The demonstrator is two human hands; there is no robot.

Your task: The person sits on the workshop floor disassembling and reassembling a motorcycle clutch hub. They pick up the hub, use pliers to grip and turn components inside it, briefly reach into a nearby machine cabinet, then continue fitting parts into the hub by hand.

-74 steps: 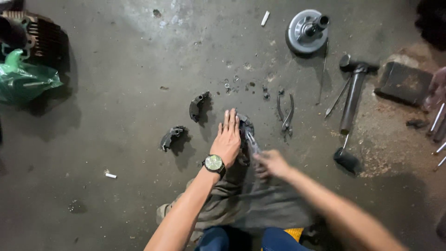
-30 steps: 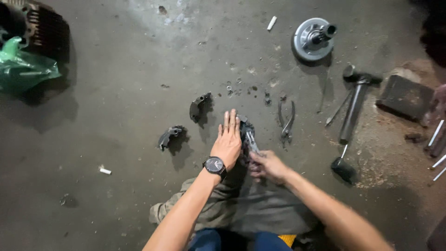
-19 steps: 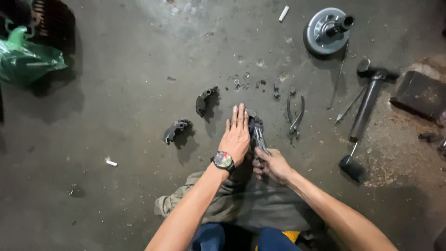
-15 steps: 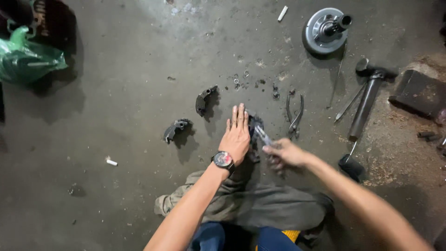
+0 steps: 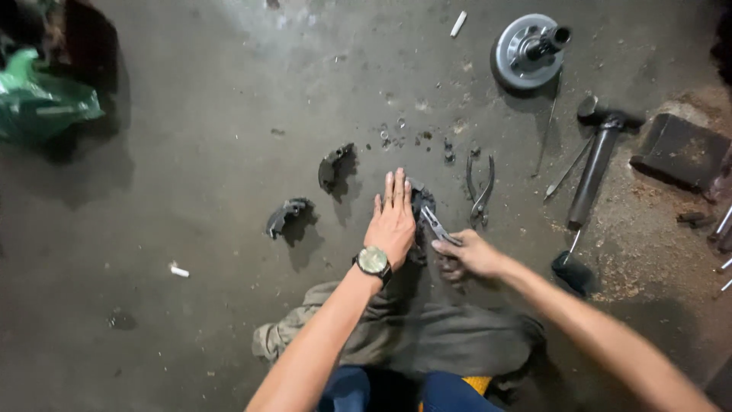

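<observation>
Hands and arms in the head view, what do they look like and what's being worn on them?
Both arms are bare to above the elbow, with no sleeves and no gloves. The left hand has a wristwatch with a round pale dial and a dark strap at the wrist. The right hand and its wrist carry nothing: no watch, band or ring that can be made out.

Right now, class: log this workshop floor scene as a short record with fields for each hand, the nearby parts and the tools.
left hand: flat, fingers spread, pressing a dark part on the floor
right hand: gripping pliers, tip at that part
nearby parts: two dark curved pieces
tools: spare pliers, hammer
under the arms: grey cloth
</observation>
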